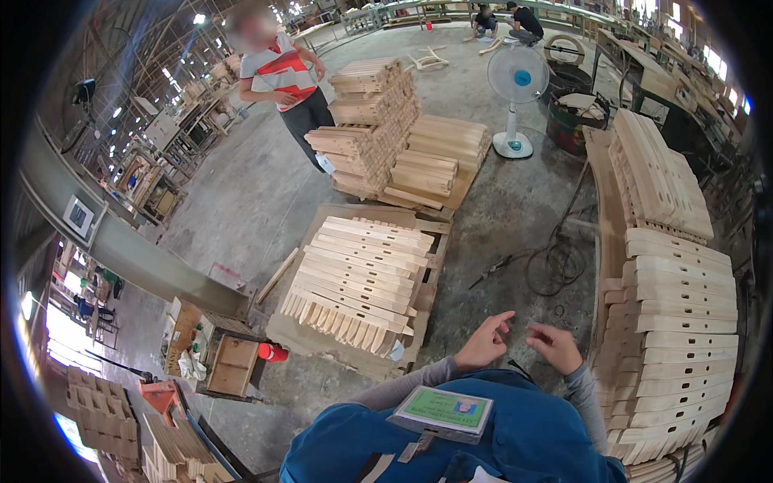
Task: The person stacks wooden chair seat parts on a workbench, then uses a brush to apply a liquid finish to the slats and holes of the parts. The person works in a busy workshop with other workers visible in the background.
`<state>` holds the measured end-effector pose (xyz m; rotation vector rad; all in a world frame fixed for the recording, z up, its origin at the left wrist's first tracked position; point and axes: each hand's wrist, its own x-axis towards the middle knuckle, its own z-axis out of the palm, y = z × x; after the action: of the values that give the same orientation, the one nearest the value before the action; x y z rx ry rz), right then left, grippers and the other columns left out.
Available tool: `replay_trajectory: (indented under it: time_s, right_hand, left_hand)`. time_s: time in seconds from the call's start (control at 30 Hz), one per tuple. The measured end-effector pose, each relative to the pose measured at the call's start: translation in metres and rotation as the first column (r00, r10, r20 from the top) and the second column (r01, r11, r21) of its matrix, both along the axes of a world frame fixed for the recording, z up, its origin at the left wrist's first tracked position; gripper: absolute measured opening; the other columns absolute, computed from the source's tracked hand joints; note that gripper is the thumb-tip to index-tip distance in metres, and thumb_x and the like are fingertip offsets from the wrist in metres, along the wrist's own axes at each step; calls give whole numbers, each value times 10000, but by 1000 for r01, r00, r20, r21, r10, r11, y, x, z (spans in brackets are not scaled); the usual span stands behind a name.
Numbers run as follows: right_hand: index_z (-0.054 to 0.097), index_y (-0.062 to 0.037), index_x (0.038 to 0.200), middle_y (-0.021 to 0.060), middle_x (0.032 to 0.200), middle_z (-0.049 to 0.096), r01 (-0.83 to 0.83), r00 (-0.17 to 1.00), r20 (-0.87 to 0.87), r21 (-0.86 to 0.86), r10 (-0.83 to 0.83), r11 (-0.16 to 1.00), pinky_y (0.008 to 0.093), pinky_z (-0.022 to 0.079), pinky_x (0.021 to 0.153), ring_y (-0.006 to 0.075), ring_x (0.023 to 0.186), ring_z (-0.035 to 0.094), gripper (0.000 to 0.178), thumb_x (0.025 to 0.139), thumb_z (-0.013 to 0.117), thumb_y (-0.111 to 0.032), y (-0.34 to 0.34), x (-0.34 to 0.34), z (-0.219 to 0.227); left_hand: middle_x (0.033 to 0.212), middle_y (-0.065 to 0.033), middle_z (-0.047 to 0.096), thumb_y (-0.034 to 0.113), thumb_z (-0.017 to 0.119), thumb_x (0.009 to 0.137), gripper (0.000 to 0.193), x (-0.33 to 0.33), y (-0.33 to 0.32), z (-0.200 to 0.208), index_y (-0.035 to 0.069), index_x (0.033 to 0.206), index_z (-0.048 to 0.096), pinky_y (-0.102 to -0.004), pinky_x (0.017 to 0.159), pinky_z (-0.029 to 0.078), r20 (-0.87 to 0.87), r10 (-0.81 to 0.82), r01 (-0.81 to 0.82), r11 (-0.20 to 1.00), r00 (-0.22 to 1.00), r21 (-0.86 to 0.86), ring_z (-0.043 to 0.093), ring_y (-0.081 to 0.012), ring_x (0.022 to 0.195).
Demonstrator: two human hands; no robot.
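My left hand (483,343) is held in front of my body, empty, with its thumb and fingers apart. Close by on its right, my right hand (557,346) is loosely curled and no object shows in it. The two hands face each other without touching, above the concrete floor. To the right of my right hand is a long stack of pale wooden slats (684,338) with small slots cut in them. Beyond my left hand, more slotted wooden pieces (354,274) lie side by side on a cardboard-covered pallet (290,332).
Taller wood stacks (374,121) stand farther off beside a person (282,76). A white fan (515,97) stands near a dark bin (576,121). A hose (555,262) coils on the floor. Lower left are a wooden box (233,364) and a red container (272,352).
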<state>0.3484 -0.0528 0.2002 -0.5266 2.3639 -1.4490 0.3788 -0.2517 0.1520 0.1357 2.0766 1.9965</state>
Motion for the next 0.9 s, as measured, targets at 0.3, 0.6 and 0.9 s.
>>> replay_trajectory:
  time_s: [0.3,0.6,0.9]
  right_hand:
    - [582,-4,1030,144,865,638,116,993,-5,-120,-118,986,279,489,681,191,781,632,291,762,630,-109,-2,55,-33]
    - [603,-28,996,136,847,636,321,944,-5,-213,-330,923,288,479,644,210,720,624,231,785,591,-121,5,83,-41]
    - [624,-36,909,143,814,629,444,863,-222,-95,-453,891,342,485,655,286,746,614,167,779,574,-128,32,99,-58]
  left_hand:
    - [1074,-88,395,-60,494,690,659,18,33,3,85,1308,315,-214,623,426,-29,15,-10,988,999,153,473,-90,688]
    - [1219,-128,368,-43,527,782,597,24,55,-10,66,1309,267,-222,558,465,10,4,-6,988,1000,156,535,-136,757]
    - [1255,-129,332,-79,564,749,654,24,82,-1,68,1306,253,-207,492,428,123,-207,181,963,971,198,554,-137,780]
